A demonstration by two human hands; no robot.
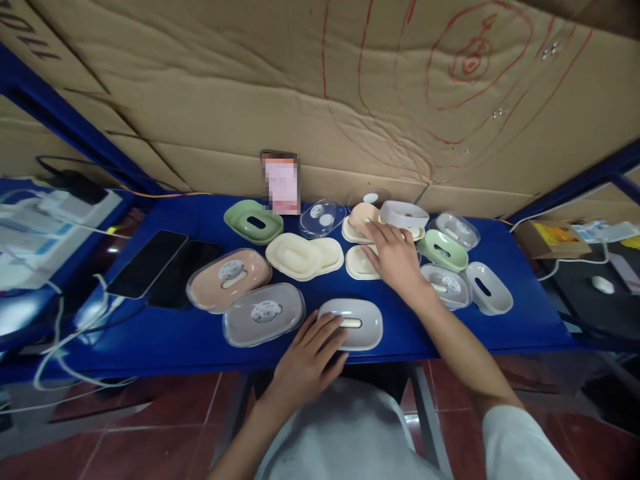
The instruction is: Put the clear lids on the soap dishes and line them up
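Observation:
My left hand (311, 357) lies with its fingers stretched over the left side of a pale grey oval plastic dish (369, 327). A cream strip shows in the dish's slot. Farther back, my right hand (395, 257) reaches over the cream oval pieces (359, 265), thumb and fingers apart. Its fingertips are at a small peach piece (361, 215), and whether they touch it I cannot tell. Beside it are a light grey dish (404, 212) and a green slotted dish (443, 250). More cream oval pieces (290, 257) overlap left of the right hand.
Left of my hands are lidded peach (220, 283) and grey (263, 317) dishes and a green dish (253, 223). Clear lids (323, 217) lie behind. A phone (284, 183) leans on the cardboard wall (225, 87). Dark phones (150, 263) and white cables (60, 347) occupy the left.

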